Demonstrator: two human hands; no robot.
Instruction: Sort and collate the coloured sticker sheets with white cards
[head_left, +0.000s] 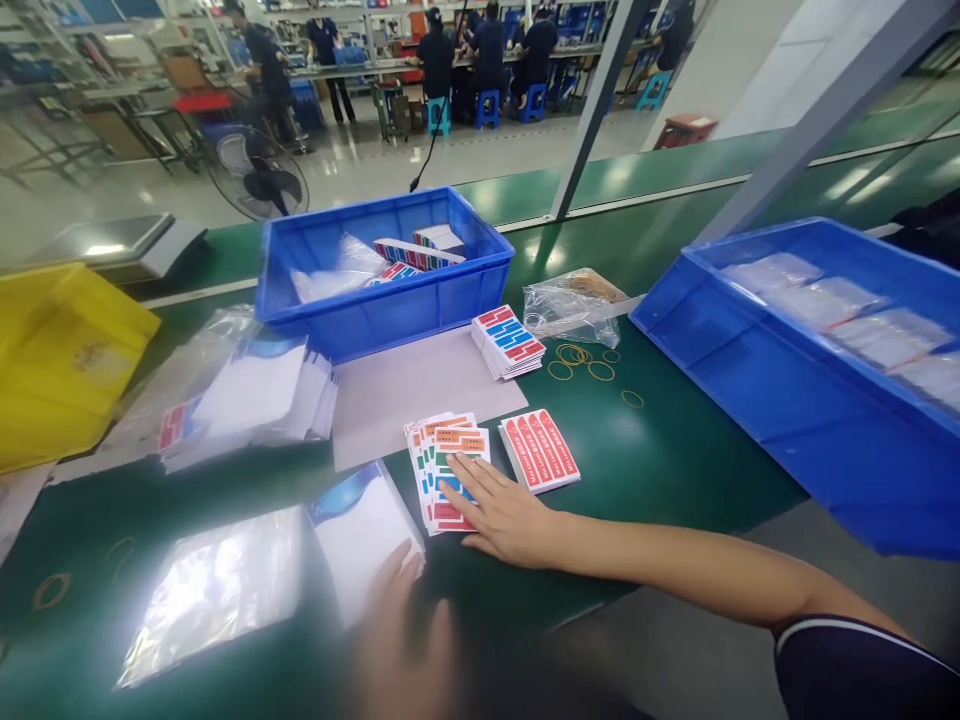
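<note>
Resting across a fan of coloured sheets [457,440], the person's right hand [510,518] reaches in from the right over the green table [645,470]. Its fingers lie extended, palm down, loosely apart and closed around nothing that I can make out; they cover the near right part of the fan.

The left hand [405,630] is a blur from where I stand, its fingertips at the near right corner of a white stack [360,540] with a blue-tinted far end. Whether those fingers pinch the stack or merely touch it, I cannot tell.

What counts is how these two piles lie to one another. The fan sits just to the right of the white stack and slightly farther from the person; whether their edges meet is unclear. Both long axes run away from the person, the white stack's leaning left at its far end. The left hand is nearer to the white stack, the right is over the fan, and the arms do not cross.

Just right of the fan lies a red-and-white stack [540,450]. Farther off, a red-and-blue stack [508,343] stands before a blue bin [382,325], with loose rubber bands [574,357] to its right.
</note>
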